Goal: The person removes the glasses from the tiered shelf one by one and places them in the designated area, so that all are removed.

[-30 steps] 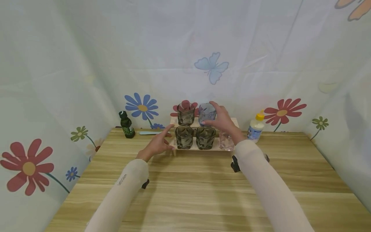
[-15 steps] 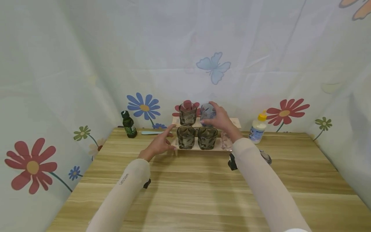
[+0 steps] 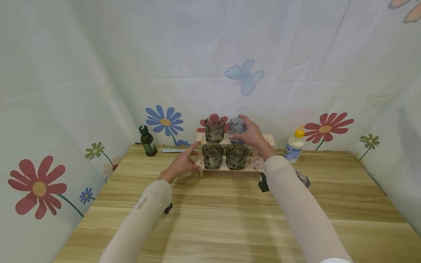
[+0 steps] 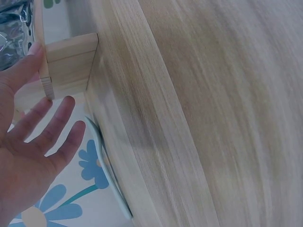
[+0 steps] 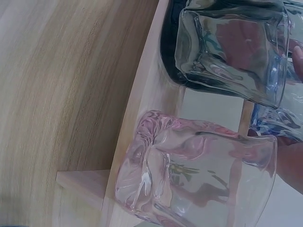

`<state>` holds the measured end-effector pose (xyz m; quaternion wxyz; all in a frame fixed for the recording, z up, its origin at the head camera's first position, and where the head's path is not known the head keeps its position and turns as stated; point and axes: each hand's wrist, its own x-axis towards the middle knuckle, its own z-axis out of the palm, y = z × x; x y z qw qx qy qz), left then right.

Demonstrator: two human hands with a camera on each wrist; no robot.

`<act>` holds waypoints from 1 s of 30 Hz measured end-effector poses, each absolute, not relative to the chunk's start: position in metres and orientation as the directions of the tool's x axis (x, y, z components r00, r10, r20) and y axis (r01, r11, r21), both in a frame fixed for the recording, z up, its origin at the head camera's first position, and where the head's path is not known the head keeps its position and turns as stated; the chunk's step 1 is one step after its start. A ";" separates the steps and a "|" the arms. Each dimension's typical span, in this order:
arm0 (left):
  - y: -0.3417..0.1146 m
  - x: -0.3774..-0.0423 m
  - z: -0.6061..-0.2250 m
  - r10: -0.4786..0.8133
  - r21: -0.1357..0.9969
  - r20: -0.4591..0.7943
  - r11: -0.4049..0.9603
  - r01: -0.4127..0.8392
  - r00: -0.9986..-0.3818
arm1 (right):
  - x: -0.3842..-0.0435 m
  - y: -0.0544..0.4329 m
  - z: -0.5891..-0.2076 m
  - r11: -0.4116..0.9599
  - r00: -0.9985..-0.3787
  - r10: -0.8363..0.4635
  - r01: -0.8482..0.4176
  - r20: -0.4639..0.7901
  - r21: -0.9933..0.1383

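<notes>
A two-tier wooden rack (image 3: 268, 139) stands at the back of the table, holding drinking glasses. My right hand (image 3: 255, 138) grips a blue glass (image 3: 236, 126) on the upper tier, thumb in front and fingers behind. To its left stands a smoky grey glass (image 3: 214, 131). Below are two more grey glasses, one on the left (image 3: 212, 157) and one in the middle (image 3: 236, 157), plus a pink glass (image 5: 203, 175) partly behind my right wrist. My left hand (image 3: 180, 164) is at the rack's left end, its thumb against the lower shelf (image 4: 71, 64) and its other fingers spread loosely.
Left of the rack are a dark green bottle (image 3: 148, 141) and a pale blue flat strip (image 3: 173, 150). On the right stands a white bottle with a yellow cap (image 3: 294, 148). A clear greyish glass object (image 3: 303, 179) lies by my right sleeve. A flowered curtain (image 3: 184, 84) hangs close behind.
The head view has swung slightly, so everything sits a little further right. Both hands keep their places at the rack, the right still on the blue glass.
</notes>
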<state>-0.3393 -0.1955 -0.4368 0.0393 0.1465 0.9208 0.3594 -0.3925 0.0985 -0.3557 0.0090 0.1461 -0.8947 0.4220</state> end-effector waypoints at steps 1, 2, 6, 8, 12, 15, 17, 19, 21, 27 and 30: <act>-0.195 -0.339 -0.436 0.299 0.674 0.033 0.698 0.242 -0.954 | -0.393 0.099 -0.356 0.599 -0.958 -0.251 -0.267 0.139 -0.755; -0.195 -0.339 -0.436 0.300 0.674 0.034 0.697 0.243 -0.953 | -0.393 0.099 -0.356 0.600 -0.959 -0.248 -0.265 0.140 -0.755; -0.195 -0.338 -0.436 0.298 0.675 0.034 0.697 0.242 -0.954 | -0.394 0.099 -0.357 0.604 -0.962 -0.233 -0.258 0.143 -0.754; -0.195 -0.339 -0.436 0.296 0.674 0.033 0.698 0.240 -0.955 | -0.395 0.100 -0.358 0.607 -0.964 -0.224 -0.255 0.145 -0.753; -0.196 -0.339 -0.437 0.293 0.673 0.035 0.700 0.239 -0.956 | -0.394 0.099 -0.360 0.601 -0.968 -0.204 -0.241 0.146 -0.762; -0.196 -0.339 -0.438 0.294 0.671 0.039 0.700 0.243 -0.955 | -0.392 0.098 -0.360 0.594 -0.972 -0.181 -0.228 0.147 -0.772; -0.196 -0.339 -0.439 0.294 0.672 0.043 0.699 0.245 -0.955 | -0.389 0.098 -0.360 0.591 -0.975 -0.164 -0.220 0.151 -0.776; -0.195 -0.340 -0.439 0.290 0.669 0.044 0.702 0.244 -0.956 | -0.389 0.098 -0.359 0.591 -0.976 -0.153 -0.216 0.155 -0.777; -0.195 -0.340 -0.439 0.289 0.665 0.044 0.706 0.244 -0.956 | -0.388 0.099 -0.360 0.590 -0.976 -0.144 -0.216 0.161 -0.778; -0.195 -0.342 -0.441 0.290 0.652 0.046 0.716 0.249 -0.956 | -0.389 0.102 -0.362 0.578 -0.974 -0.122 -0.225 0.190 -0.784; -0.195 -0.341 -0.441 0.291 0.652 0.045 0.716 0.248 -0.956 | -0.390 0.104 -0.362 0.582 -0.970 -0.113 -0.240 0.215 -0.777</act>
